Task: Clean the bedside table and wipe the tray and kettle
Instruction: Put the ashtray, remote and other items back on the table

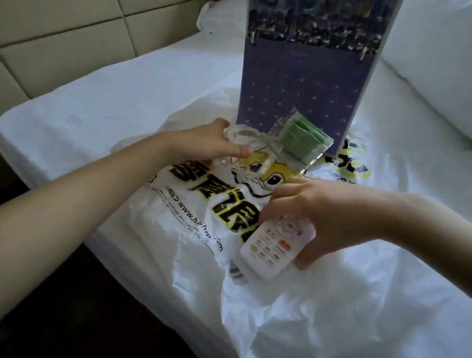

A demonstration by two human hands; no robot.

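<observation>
I see a bed [96, 111] with a white sheet filling most of the view. A padded headboard [57, 14] stands beyond the bag on the left, and a pillow [460, 56] lies beyond it on the right. A crumpled white printed bag [287, 315] is spread over the sheet. At the bag's far edge a tall purple card [303, 78] stands upright. My left hand [206, 142] is at the bag's left side. Its grip is closed, thumb and fingers curled round the end of a clear holder [261, 149], which is tilted just over the bag's print, in front of the card. My right hand [321, 214] is over the bag's middle. Its grip is wrapped round a white remote [275, 247], buttons facing up and the lower end low over the bag. Green packets [300, 134] sit inside the holder.
</observation>
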